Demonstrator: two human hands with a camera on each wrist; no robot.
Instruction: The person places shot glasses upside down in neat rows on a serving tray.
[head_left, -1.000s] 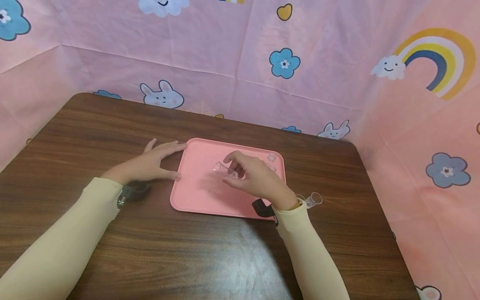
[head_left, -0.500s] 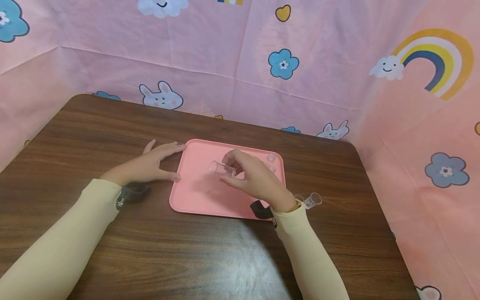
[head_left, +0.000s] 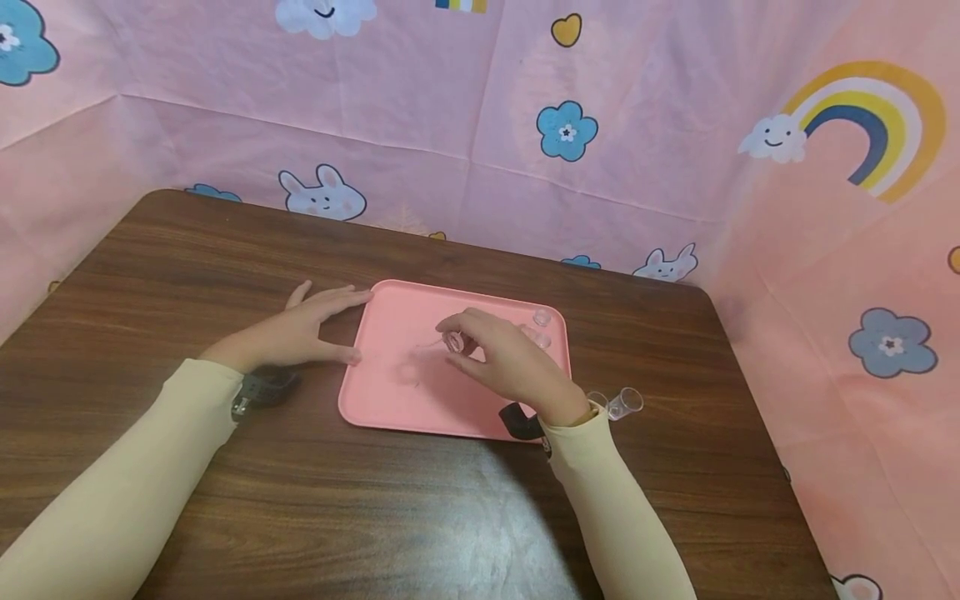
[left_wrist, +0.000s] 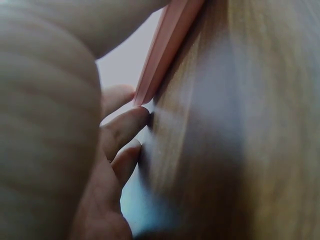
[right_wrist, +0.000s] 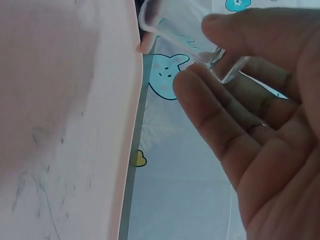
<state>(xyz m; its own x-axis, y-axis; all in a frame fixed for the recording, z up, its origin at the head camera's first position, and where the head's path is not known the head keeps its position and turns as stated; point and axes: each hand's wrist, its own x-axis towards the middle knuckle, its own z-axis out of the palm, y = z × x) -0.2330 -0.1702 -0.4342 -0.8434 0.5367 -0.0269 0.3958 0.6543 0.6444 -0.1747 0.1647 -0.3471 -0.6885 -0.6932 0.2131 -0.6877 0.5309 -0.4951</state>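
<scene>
We can hardly make out the clear cup (right_wrist: 186, 36), cut off atop the right wrist view and partly finger-covered, which our right hand (head_left: 504, 352) pinches above the pink tray (head_left: 386, 396), to the right of our left hand (head_left: 291, 333), whose spread fingers and thumb touch the tray's edge.

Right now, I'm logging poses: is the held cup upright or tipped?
Tipped: in the right wrist view, the cup in the right hand slants toward the tray.
</scene>
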